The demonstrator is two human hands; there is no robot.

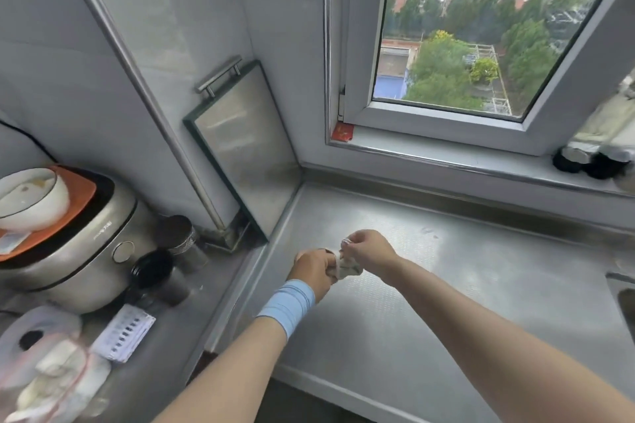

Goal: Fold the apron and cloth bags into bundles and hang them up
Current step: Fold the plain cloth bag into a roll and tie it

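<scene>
Our left hand point(311, 271) is curled closed around one end of the small cloth bundle point(347, 268). Our right hand point(369, 249) pinches the bundle's upper edge between thumb and fingertips. The bundle sits between both hands, over the steel counter point(429, 285); we cannot tell whether it touches it.

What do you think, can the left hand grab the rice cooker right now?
Probably not yet: the left hand grips the cloth bundle with the right hand. The rice cooker sits off to its left, past two dark jars.
</scene>
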